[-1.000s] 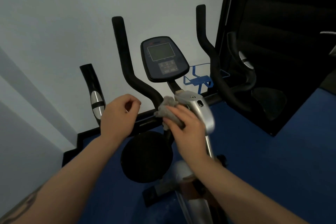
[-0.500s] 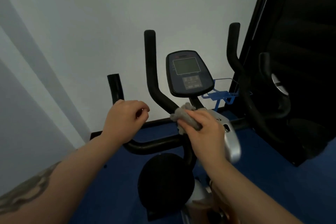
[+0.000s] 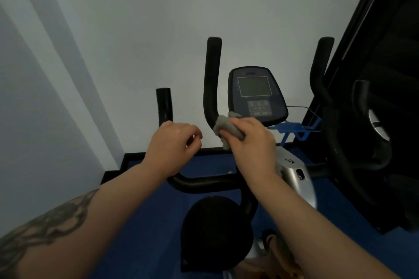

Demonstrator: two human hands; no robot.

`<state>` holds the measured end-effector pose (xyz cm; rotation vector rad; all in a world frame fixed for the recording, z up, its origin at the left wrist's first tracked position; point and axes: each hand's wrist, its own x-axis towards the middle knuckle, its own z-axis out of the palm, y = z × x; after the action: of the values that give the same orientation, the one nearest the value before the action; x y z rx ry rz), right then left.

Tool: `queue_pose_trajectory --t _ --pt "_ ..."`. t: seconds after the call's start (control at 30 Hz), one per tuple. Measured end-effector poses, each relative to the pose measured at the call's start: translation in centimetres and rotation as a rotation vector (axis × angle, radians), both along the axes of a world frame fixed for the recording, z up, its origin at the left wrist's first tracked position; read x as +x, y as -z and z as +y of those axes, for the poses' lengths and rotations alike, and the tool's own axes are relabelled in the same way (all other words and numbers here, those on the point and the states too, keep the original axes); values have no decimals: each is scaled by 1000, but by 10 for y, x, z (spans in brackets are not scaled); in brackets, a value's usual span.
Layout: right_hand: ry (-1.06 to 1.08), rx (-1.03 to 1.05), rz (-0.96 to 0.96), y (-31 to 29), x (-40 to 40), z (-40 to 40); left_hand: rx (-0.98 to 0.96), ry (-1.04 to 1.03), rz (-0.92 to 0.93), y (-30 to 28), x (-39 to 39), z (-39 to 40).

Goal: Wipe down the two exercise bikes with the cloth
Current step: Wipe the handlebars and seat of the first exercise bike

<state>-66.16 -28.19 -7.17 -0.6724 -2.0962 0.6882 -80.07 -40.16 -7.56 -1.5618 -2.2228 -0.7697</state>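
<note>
Landmark: the dark oval console with grey screen [image 3: 256, 95], mounted at the front of the black-and-silver exercise bike [image 3: 292, 174].

Black tubular handlebar assembly [image 3: 204, 182]: crossbar runs below the console; one padded upright [image 3: 212, 79] rises just left of the console, a shorter black stub [image 3: 163, 106] stands further left, another upright lies right of the console. Only this one bike can be made out; dark equipment right of the console is not clearly identifiable, so the second bike is presumably not yet wiped.

Blue wire bottle holder [image 3: 294, 128] lies right of and below the console.

Left hand [image 3: 172, 145]: left of and below the console, in front of the stub. Grip loosely curled, holding nothing visible; contact with the bar cannot be told.

Right hand [image 3: 254, 142]: directly below the console. Grip clenched round the small crumpled grey cloth [image 3: 224, 125].

Cloth pressed against the bend of the upright just left of the console.

Risks (judgement):
- Bunched cloth gives small contact, so streaks or missed patches on the curved padding.
- Knuckles sit close to the console keypad; a sweep toward it could press buttons.
- Cloth could slip out if the fingers relax against the padding's friction.
</note>
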Motion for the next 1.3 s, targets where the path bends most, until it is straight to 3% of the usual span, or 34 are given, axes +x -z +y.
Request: queue_pose_trajectory --t 0.27,0.5,0.67,0.8,0.97,1.13,1.3 --pt "-13 51 -33 5 10 -1 -46 -30 2 -4 6 -1" --pt "-85 0 -36 -26 -37 8 -16 -32 -17 -6 7 -1" --pt "-22 86 -6 -7 -8 -2 18 -7 -20 -4 6 -3" --pt "-36 41 -56 -19 -34 9 54 -6 -9 -1 4 -2" --pt "-36 -5 70 -22 -42 3 336 -148 66 4 5 -8" --pt "-231 -10 114 -29 -49 -16 560 -432 -274 12 10 -17" --pt "-264 -74 156 -32 -74 -34 359 -414 -526 16 -6 -29"
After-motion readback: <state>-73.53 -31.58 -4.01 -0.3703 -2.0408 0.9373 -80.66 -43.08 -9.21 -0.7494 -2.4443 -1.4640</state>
